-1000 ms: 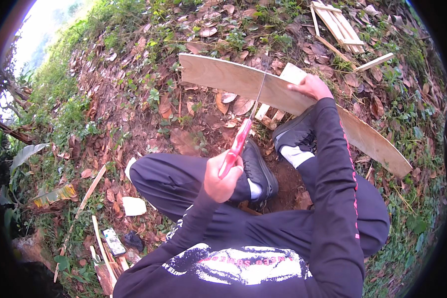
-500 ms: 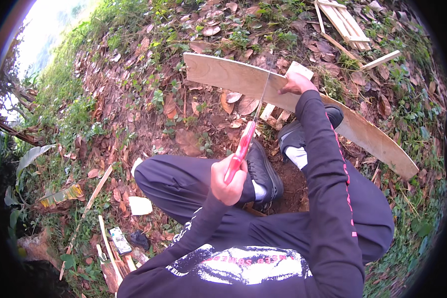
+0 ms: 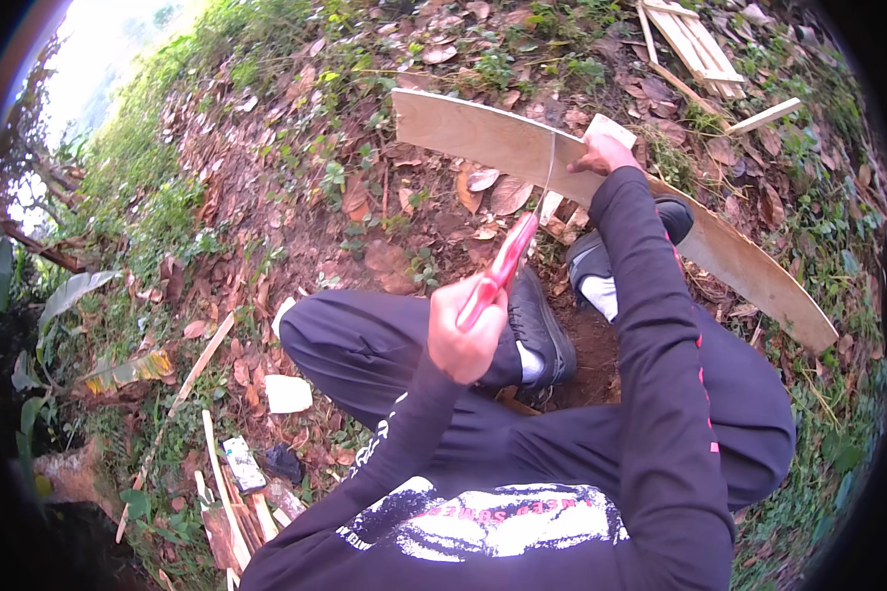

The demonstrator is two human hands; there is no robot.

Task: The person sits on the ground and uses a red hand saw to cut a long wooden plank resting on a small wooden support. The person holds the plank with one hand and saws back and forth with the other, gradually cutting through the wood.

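Observation:
A long plywood board (image 3: pixel 483 136) lies aslant before me, running from upper left to lower right. In my left hand (image 3: pixel 468 330) is the red handle of a handsaw (image 3: pixel 511 258). Its thin blade, blurred, points away from me and crosses the board just left of my right hand (image 3: pixel 604 155). That right hand grips the board from above, thumb on its face and fingers partly hidden, beside a small pale wood block (image 3: pixel 611 128). One black shoe (image 3: pixel 673 219) is partly behind my right sleeve at the board; another shoe (image 3: pixel 540 330) is below the saw.
Pale slats (image 3: pixel 560 219) show under the board. A small slatted wood frame (image 3: pixel 695 44) and a loose stick (image 3: pixel 765 116) lie at the upper right. Down on the left are a pale wood piece (image 3: pixel 288 394), a phone-like object (image 3: pixel 243 463), wood strips (image 3: pixel 235 522) and a long stick (image 3: pixel 182 399).
My left hand has pushed the saw forward, so the handle is nearer the board. My right hand keeps its hold on the board. The whole view has shifted slightly.

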